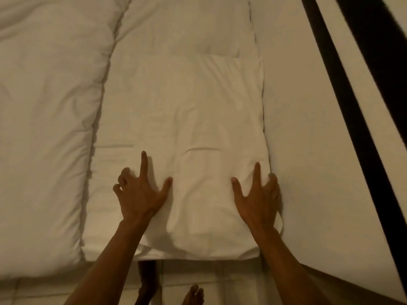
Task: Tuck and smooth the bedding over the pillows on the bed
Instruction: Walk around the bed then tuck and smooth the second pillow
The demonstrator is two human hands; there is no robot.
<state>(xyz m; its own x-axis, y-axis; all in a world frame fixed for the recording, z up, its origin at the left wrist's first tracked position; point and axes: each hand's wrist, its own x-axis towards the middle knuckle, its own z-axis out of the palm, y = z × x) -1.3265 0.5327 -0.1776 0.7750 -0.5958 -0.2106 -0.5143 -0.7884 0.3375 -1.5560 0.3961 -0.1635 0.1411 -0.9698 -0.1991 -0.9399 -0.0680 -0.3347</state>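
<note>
Bedding lies white across the bed, a thick duvet on the left, a covered pillow mound in the middle. Left hand presses it, forefinger and thumb spread, other fingers curled, grasping nothing. Right hand rests at the mound's right edge, likewise unclenched. Wall follows rightward.

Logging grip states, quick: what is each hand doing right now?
Left hand: open, pressing on the white bedding, holding nothing.
Right hand: open, pressing the bedding's right edge, holding nothing.
</note>
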